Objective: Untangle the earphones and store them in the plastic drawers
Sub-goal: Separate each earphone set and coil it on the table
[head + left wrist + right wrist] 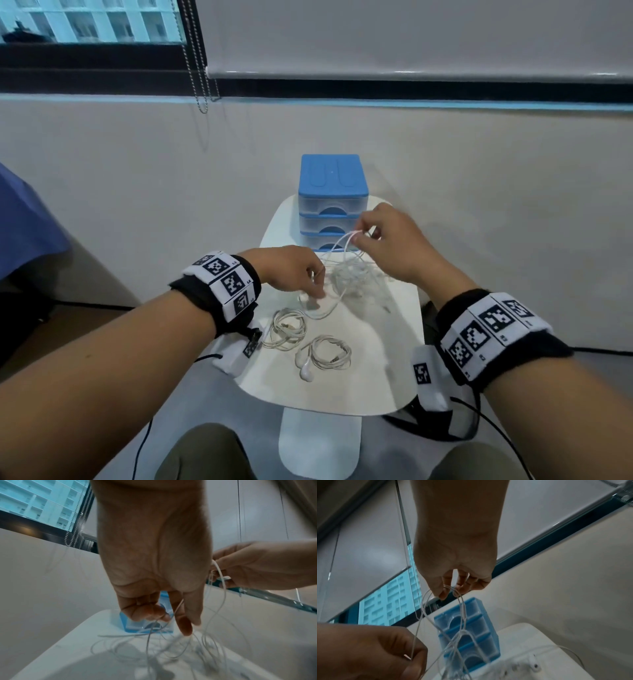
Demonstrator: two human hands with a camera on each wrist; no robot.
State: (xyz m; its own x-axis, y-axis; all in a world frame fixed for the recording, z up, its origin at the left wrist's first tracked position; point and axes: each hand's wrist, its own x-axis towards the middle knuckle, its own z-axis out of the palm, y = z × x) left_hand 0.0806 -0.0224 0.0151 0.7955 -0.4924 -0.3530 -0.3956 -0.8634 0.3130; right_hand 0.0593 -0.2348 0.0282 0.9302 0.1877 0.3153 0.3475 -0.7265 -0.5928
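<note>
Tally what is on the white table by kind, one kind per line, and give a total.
Neatly coiled earphones: 2
Tangled bundle of earphone cables, pairs within it not countable: 1
Plastic drawers unit, with 3 drawers, all shut: 1
Total: 4 things on the table

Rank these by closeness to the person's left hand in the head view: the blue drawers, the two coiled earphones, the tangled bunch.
From the left hand:
1. Tangled bunch, at its fingertips.
2. Left coiled earphones, just below the hand.
3. Right coiled earphones, nearer the table's front edge.
4. Blue drawers, at the table's far end.
</note>
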